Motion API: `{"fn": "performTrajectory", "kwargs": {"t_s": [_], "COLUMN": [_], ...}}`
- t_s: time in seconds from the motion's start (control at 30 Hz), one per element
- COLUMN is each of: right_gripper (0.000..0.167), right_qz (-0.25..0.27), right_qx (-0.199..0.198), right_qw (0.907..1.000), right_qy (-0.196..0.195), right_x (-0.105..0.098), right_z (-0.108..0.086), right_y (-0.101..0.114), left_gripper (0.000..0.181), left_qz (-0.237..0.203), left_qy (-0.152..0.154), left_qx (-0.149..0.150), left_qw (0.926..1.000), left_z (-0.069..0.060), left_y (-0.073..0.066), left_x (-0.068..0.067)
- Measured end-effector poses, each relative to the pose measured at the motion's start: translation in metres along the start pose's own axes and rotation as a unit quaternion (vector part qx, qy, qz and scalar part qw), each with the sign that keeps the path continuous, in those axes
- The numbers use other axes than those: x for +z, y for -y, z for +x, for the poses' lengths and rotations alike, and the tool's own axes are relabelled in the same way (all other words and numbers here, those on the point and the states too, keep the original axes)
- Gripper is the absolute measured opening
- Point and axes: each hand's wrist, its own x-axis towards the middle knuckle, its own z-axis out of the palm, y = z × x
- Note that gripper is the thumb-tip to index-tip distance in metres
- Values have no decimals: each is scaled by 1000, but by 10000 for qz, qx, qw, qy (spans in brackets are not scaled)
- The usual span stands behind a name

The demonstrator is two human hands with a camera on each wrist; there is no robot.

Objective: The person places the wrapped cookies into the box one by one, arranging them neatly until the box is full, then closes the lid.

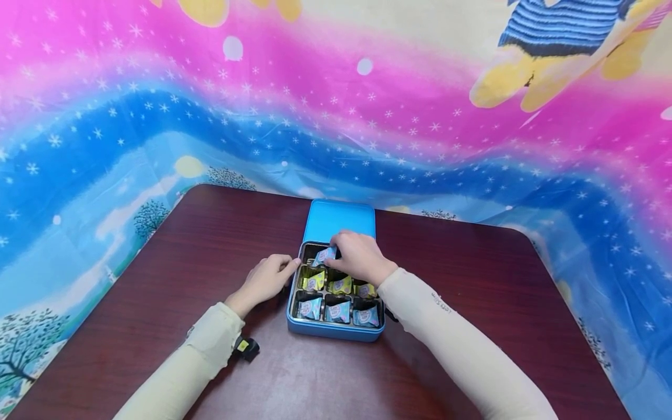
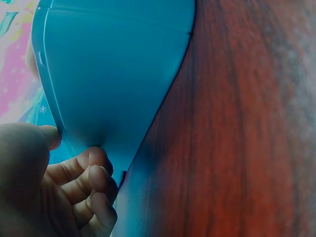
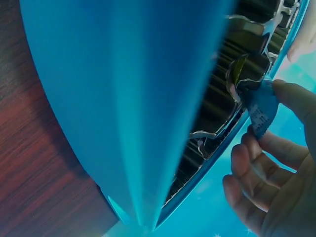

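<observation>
A blue tin box (image 1: 336,333) with a divided tray stands on the table, its lid (image 1: 340,219) tipped open at the back. Between thumb and fingertips my right hand (image 1: 359,255) pinches a blue-wrapped candy (image 1: 324,255), tilted over the back left compartment; the right wrist view shows this candy (image 3: 262,106) at the tray's edge. My left hand (image 1: 266,277) holds the tin's left side, thumb at the rim and curled fingers (image 2: 101,177) against the wall. Yellow-wrapped candies (image 1: 313,281) sit in the middle row, blue-wrapped candies (image 1: 338,312) in the front row. My right hand hides part of the back row.
The dark red-brown wooden table (image 1: 446,350) extends around the tin. A patterned pink and blue cloth (image 1: 420,116) hangs behind the table and along its sides. A black device with a yellow mark (image 1: 247,348) sits at the left wrist.
</observation>
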Motion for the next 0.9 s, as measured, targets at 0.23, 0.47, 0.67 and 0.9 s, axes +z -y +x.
{"fn": "performTrajectory", "kwargs": {"t_s": [0.23,0.47,0.67,0.9], "right_gripper": [36,38,46,45], "right_qz": [-77,-123,-25,196], "right_qx": [50,12,13,36], "right_qw": [9996,9990,9980,9975], "right_qy": [261,423,628,678], "right_x": [-4,-4,-5,-10], "right_z": [2,3,2,0], "right_y": [2,2,2,0], "left_gripper": [41,43,43,43], "left_qz": [-47,-58,-41,-51], "left_qy": [-19,-5,-12,-13], "left_qx": [-3,21,29,41], "left_qw": [10000,10000,10000,10000], "left_z": [0,0,0,-1], "left_y": [0,0,-1,0], "left_x": [0,0,-1,-1]}}
